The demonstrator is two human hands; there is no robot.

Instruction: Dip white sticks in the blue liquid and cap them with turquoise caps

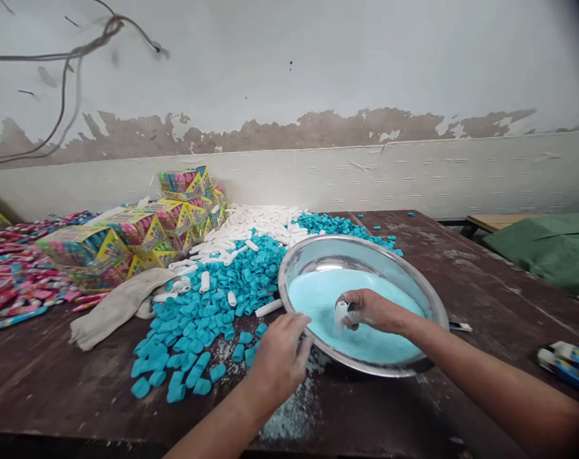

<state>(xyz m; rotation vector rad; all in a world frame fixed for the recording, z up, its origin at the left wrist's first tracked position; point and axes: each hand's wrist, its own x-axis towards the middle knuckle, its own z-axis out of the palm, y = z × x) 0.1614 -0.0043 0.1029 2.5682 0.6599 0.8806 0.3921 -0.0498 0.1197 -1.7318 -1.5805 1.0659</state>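
Note:
My right hand [368, 310] is inside a metal basin [439, 299] and grips a small white plastic tube [340, 312]. The tube stands upright over light-blue powder [318, 287], its lower end blurred against the powder. My left hand [282, 347] is just outside the basin's near-left rim, its fingers apart with nothing visible in them. Beside it lies a spread of short blue plastic caps [217, 299], some of them loose near my wrist. One white tube [269, 308] rests against the basin's left side.
White tubes [255, 220] are heaped behind the caps. Stacked display boxes [127, 233], a grey cloth [121, 306] and many pink and blue wrapped pieces [21, 261] occupy the left. Powder is spilled on the dark table [365, 414]. Green fabric [547, 245] lies far right.

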